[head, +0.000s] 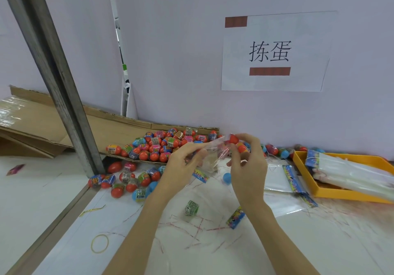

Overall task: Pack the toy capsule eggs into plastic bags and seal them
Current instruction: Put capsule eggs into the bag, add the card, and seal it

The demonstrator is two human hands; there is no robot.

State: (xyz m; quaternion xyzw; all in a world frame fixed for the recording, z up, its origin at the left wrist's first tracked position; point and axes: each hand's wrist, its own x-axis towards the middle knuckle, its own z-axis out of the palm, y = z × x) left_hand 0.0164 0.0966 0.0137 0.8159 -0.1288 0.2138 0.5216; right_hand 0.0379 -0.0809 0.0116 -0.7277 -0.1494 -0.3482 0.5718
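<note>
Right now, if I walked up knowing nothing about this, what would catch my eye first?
Probably the heap of bright capsule eggs spilling off a cardboard sheet at the wall. Then the two hands in the middle: the left hand holds a clear plastic bag while the right hand brings a red egg to it. Above hangs a paper sign.

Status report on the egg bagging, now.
Left hand and right hand both grip clear bag. Red egg at bag mouth. Nothing blocking.

Wall sign (275, 53), rubber band (99, 243)
</note>
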